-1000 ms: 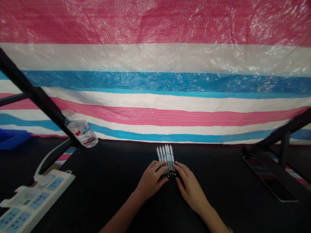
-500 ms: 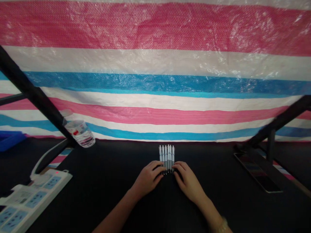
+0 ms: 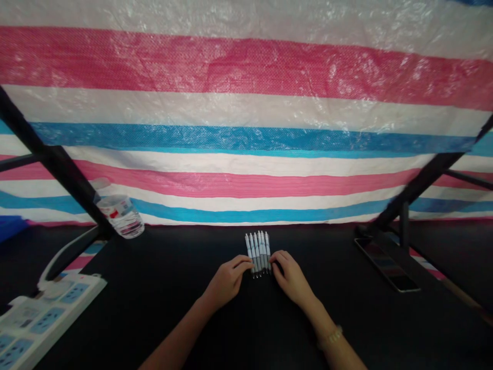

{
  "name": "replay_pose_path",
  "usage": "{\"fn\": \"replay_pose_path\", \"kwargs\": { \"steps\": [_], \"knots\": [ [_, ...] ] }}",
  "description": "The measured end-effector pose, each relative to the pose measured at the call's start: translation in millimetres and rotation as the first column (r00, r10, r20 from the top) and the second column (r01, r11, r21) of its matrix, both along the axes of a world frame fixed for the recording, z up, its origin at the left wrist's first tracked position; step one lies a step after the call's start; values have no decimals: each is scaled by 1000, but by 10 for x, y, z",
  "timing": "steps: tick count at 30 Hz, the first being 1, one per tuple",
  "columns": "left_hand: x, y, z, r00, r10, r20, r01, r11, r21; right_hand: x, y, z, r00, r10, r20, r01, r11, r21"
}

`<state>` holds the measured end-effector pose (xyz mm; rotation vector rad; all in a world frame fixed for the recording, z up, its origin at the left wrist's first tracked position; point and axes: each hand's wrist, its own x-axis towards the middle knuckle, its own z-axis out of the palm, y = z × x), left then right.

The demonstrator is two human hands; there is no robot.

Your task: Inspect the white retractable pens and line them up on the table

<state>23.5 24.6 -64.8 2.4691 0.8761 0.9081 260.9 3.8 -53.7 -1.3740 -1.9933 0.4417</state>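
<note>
Several white pens with grey grips (image 3: 258, 254) lie side by side in a close row on the black table (image 3: 162, 318), their clicker ends pointing away from me. My left hand (image 3: 227, 280) is at the left side of the row, fingers stretched out and fingertips at the lower part of the outermost pen. On the other side, my right hand (image 3: 289, 275) has its fingertips at the rightmost pen, with thumb and forefinger apart. Neither hand is wrapped round a pen. The left thumb is mostly hidden.
A white power strip (image 3: 57, 313) with a plugged-in cable lies at the left. Behind it, a water bottle (image 3: 123, 216) leans by a black frame bar (image 3: 65, 172). A phone (image 3: 387, 264) lies at the right. A striped plastic sheet (image 3: 246, 113) hangs at the back.
Both hands have drawn back slightly from the pens, so more of their lower ends shows. The row now slants a little. The whole view has shifted somewhat.
</note>
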Motion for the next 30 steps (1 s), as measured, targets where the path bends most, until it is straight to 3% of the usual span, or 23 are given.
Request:
{"fn": "replay_pose_path", "kwargs": {
  "steps": [10,16,30],
  "knots": [
    [-22,12,5,999,19,28,-18,999,-35,-50,20,-73,992,-89,-95,93,995,39],
    [-7,28,-27,998,53,-28,-52,999,11,-70,38,-122,976,-140,-168,151,987,53],
    [-4,30,-24,993,72,-89,-72,997,3,-52,59,-173,914,-221,-340,228,973,-19]
  ]
}}
